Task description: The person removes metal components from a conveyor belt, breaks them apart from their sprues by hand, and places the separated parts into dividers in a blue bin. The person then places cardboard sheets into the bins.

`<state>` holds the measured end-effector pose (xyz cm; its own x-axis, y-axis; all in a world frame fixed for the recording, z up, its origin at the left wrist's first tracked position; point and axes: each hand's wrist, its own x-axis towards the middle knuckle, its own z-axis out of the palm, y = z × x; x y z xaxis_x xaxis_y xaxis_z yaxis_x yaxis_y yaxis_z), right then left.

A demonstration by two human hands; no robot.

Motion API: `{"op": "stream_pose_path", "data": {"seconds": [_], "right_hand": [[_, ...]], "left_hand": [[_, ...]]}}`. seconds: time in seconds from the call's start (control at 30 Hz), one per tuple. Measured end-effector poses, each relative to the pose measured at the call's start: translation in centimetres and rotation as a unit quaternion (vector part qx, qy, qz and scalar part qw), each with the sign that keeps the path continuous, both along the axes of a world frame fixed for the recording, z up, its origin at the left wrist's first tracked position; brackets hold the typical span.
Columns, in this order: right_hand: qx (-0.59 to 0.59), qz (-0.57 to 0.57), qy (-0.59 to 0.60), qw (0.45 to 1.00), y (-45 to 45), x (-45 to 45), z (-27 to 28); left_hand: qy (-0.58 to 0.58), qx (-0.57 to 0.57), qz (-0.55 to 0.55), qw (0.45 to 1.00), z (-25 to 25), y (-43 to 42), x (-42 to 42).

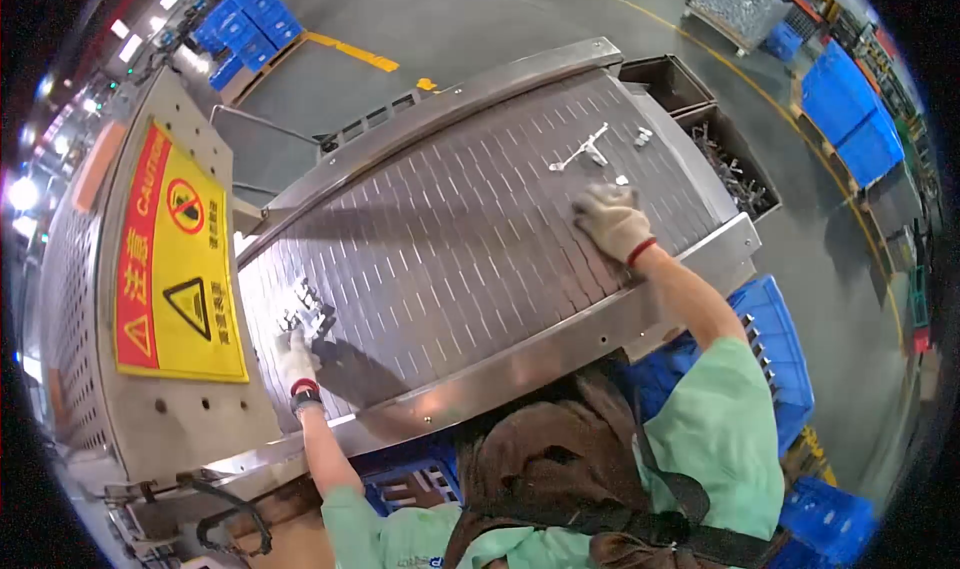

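My left hand (pixel 295 359), in a white glove with a red cuff, is at the left end of a slatted metal conveyor belt (pixel 450 239). Its fingers are closed on a small cluster of shiny metal parts (pixel 310 311), whose exact shape I cannot make out. Toward the belt's right end, my right hand (pixel 612 221), gloved too, is palm down with its fingers apart. Just beyond its fingers lies a thin branched metal part (pixel 583 152). A small silvery piece (pixel 642 137) sits farther right, and a tiny bright piece (pixel 622 180) is close to the right hand.
A machine housing with a yellow caution sign (pixel 185 259) stands at the left. Past the belt's right end are a bin of metal parts (pixel 725 164) and a dark bin (pixel 668 84). Blue crates (pixel 775 349) stand below the near rail (pixel 520 354).
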<state>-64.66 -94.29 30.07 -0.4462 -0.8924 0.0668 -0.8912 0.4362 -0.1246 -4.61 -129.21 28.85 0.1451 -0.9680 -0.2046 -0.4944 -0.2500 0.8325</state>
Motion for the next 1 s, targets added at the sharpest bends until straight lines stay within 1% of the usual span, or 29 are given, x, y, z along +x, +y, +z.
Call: {"op": "stream_pose_path", "data": {"seconds": [0.07,0.1,0.13,0.17,0.2,0.23,0.27,0.3,0.37,0.4,0.43,0.47,0.5,0.53,0.57,0.6,0.63,0.67,0.7,0.73,0.77,0.8,0.83,0.9,0.93,0.97,1.0], "right_hand": [[-0.047,-0.044,0.008,0.998,1.4,-3.3,0.6],[-0.065,-0.07,0.009,0.995,1.9,-4.4,0.9],[-0.085,-0.094,0.011,0.992,1.8,-4.7,2.4],[-0.025,-0.096,-0.001,0.995,0.7,-4.3,3.4],[-0.159,-0.003,0.01,0.987,-0.8,-4.0,1.0],[-0.207,0.055,0.019,0.977,-2.0,-2.6,-0.4],[-0.249,0.114,0.031,0.961,-3.3,-1.3,-1.8],[-0.212,0.139,0.044,0.966,-5.2,0.8,-1.1],[-0.163,0.216,0.021,0.962,-9.1,2.3,1.9],[-0.106,0.182,0.032,0.977,-10.5,1.9,2.1],[-0.047,0.151,0.043,0.987,-11.9,1.0,2.3],[0.015,0.122,0.053,0.991,-12.9,0.0,2.5],[0.048,0.099,0.053,0.993,-12.6,-1.8,2.8],[-0.026,0.066,0.023,0.997,-11.4,-3.8,2.4],[0.039,0.053,0.056,0.996,-11.4,-6.2,0.2],[0.031,0.039,0.035,0.998,-9.6,-7.1,2.0],[-0.042,0.016,0.024,0.999,-7.8,-8.2,1.1],[-0.108,0.022,0.035,0.993,-6.7,-10.9,-2.4],[-0.043,-0.011,0.018,0.999,-4.6,-11.7,-0.4],[-0.068,-0.026,0.036,0.997,-2.4,-12.3,-0.2],[-0.052,-0.019,0.118,0.992,-0.5,-13.3,-0.9],[-0.127,-0.035,0.056,0.99,1.4,-14.1,-1.2],[-0.107,-0.044,0.004,0.993,3.1,-15.1,-0.2],[-0.1,-0.071,0.077,0.989,5.2,-16.7,0.1],[-0.126,-0.105,0.088,0.983,6.0,-18.3,-1.3],[-0.105,-0.148,0.135,0.974,6.5,-18.8,-0.9],[-0.045,-0.217,0.044,0.974,6.2,-19.9,-0.2]], "left_hand": [[-0.016,0.017,-0.04,0.999,-0.5,0.8,-0.7],[-0.05,-0.005,-0.045,0.998,0.8,3.0,-2.7],[-0.067,-0.006,-0.074,0.995,-0.8,3.0,-2.7],[-0.129,-0.162,-0.157,0.966,-3.1,3.1,-2.8],[-0.127,-0.101,-0.121,0.979,-0.2,5.8,-6.1],[-0.126,-0.04,-0.083,0.988,3.4,8.7,-10.0],[-0.126,-0.061,-0.099,0.985,3.0,9.4,-11.0],[-0.126,-0.082,-0.114,0.982,2.5,10.1,-12.0],[-0.148,-0.112,-0.14,0.973,1.0,10.7,-13.2],[-0.157,-0.181,-0.173,0.955,-2.5,9.8,-11.8],[-0.083,0.02,-0.137,0.987,2.3,12.1,-14.6],[-0.102,0.005,-0.164,0.981,0.8,11.8,-13.7],[-0.12,-0.011,-0.191,0.974,-0.5,11.6,-12.8],[-0.168,-0.012,-0.217,0.962,1.6,13.0,-14.0],[-0.138,0.046,-0.187,0.972,4.7,14.9,-16.1],[-0.133,0.039,-0.183,0.973,4.0,15.3,-15.9],[-0.129,0.032,-0.182,0.974,2.8,15.5,-15.3],[-0.124,0.024,-0.182,0.975,2.1,15.7,-15.2],[-0.142,0.052,-0.187,0.971,2.9,16.2,-15.7],[-0.174,0.013,-0.21,0.962,3.2,16.6,-16.1],[-0.206,-0.025,-0.232,0.95,3.3,17.0,-16.3],[-0.237,-0.064,-0.254,0.936,3.3,17.3,-16.7],[-0.215,-0.095,-0.256,0.938,3.3,17.8,-17.1],[-0.184,-0.057,-0.243,0.951,2.3,18.1,-17.6],[-0.17,-0.041,-0.234,0.956,2.1,18.3,-17.8],[-0.199,-0.053,-0.235,0.95,3.5,19.1,-18.9],[-0.145,-0.041,-0.214,0.965,1.7,18.8,-18.5]]}}
